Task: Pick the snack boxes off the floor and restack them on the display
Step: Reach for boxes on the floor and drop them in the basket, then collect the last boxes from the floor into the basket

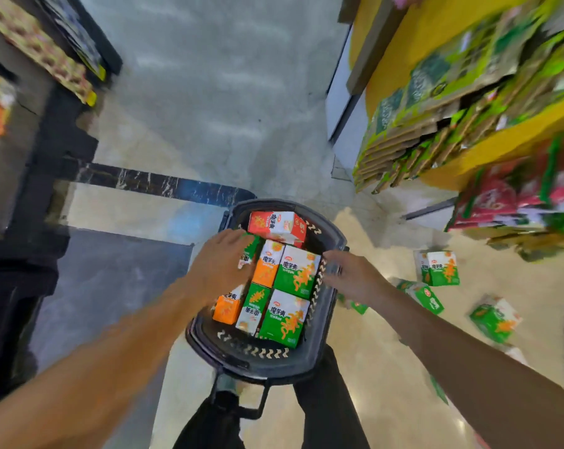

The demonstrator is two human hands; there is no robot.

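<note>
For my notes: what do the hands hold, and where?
Both hands, left and right, are at the basket's side rims; a firm grip cannot be told.

Shiny grey and cream floor (209,92) with a dark marble stripe (164,184) across it, black shelves (47,147) on the left, and yellow shelves (507,134) full of blurry green and red packs on the right.

We see a glossy tiled floor (209,102), beige with dark marble strips. On it: a black basket (334,234), green snack boxes (442,268) scattered at right, one standing upright, others tipped, and the yellow display (387,69) base.
</note>
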